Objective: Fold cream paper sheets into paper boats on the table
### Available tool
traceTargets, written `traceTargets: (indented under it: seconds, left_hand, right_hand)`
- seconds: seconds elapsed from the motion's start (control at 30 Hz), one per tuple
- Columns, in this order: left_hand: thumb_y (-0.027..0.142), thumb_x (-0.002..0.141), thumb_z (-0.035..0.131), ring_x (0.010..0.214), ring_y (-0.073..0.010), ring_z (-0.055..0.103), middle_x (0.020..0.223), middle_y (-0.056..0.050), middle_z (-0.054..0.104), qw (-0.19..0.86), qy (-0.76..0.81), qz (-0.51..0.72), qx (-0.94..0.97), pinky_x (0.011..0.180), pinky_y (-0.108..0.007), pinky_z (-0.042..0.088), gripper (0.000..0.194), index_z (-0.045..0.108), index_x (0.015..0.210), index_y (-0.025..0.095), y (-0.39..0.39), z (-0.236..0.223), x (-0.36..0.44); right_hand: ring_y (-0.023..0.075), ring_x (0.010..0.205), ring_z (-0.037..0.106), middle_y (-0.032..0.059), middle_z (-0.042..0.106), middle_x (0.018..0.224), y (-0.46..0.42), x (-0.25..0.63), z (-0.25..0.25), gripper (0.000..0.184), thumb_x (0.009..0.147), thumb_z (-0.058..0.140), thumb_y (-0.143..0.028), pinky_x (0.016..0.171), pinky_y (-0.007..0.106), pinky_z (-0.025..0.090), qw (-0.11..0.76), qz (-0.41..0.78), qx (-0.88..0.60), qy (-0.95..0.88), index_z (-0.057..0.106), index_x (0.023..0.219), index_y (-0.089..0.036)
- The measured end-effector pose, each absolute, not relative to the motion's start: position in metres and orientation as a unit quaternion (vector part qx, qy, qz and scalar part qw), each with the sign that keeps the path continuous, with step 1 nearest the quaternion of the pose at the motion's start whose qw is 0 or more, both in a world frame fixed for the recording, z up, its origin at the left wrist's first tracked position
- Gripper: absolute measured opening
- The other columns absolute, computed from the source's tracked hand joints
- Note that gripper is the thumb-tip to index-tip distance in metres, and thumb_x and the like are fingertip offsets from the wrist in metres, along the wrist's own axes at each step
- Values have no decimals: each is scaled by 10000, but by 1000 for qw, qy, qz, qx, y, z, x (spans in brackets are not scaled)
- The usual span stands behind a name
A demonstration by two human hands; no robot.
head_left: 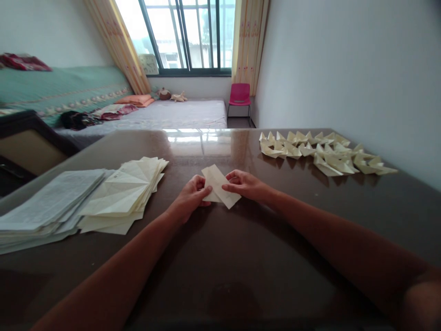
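Observation:
A small folded piece of cream paper (220, 185) is held between my two hands, just above the brown table. My left hand (193, 195) pinches its left side, thumb on top and fingers curled beneath. From the other side, my right hand (246, 185) grips the upper right edge with thumb and bent forefinger. The paper shows a slanted strip lying over a wider layer. To the left lies a stack of creased cream sheets (127, 184). Several folded paper boats (303, 145) stand in rows at the far right of the table.
A pile of printed sheets (51, 197) lies at the table's left, beside the creased stack. The glossy brown table (220, 276) reflects the window. Beyond it are a bed (193, 112), a pink chair (240, 95) and a white wall (344, 69) on the right.

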State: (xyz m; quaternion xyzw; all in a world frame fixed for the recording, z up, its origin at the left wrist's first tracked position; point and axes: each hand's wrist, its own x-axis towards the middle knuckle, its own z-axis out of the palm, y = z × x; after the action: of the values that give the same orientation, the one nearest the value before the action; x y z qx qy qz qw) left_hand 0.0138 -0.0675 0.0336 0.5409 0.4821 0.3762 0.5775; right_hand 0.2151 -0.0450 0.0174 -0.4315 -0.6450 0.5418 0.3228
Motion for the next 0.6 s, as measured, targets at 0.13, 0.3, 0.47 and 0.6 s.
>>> traceTargets:
  seconds: [0.13, 0.3, 0.47, 0.6]
  left_hand:
    - [437, 735, 678, 888, -188, 624, 995, -46, 611, 582, 458, 382, 552, 686, -326, 557, 426, 491, 1022, 184, -64, 30, 12]
    - [380, 726, 695, 1128, -262, 498, 1190, -94, 543, 140, 500, 431, 738, 865, -410, 496, 529, 481, 1175, 199, -57, 32, 0]
    - [247, 826, 582, 1060, -234, 495, 1093, -49, 603, -56, 376, 240, 893, 914, -377, 428, 211, 621, 1034, 242, -60, 36, -6]
    - [220, 901, 446, 900, -181, 547, 935, -40, 631, -12, 353, 135, 926, 742, -286, 451, 228, 666, 958, 241, -63, 33, -5]
  right_hand:
    - [128, 680, 576, -4, 644, 809, -50, 216, 24, 295, 731, 696, -334, 585, 228, 437, 308, 438, -450, -714, 551, 926, -167]
    - [159, 820, 532, 36, 618, 866, -57, 222, 35, 104, 872, 517, -242, 719, 267, 368, 306, 33, -454, -836, 591, 870, -169]
    - [198, 903, 496, 77, 619, 931, -60, 225, 36, 162, 939, 451, -242, 754, 308, 308, 139, -145, -370, -907, 602, 959, -186]
    - [186, 903, 514, 55, 636, 959, -57, 232, 41, 147, 917, 500, -244, 727, 293, 308, 57, -95, -319, -941, 623, 990, -207]
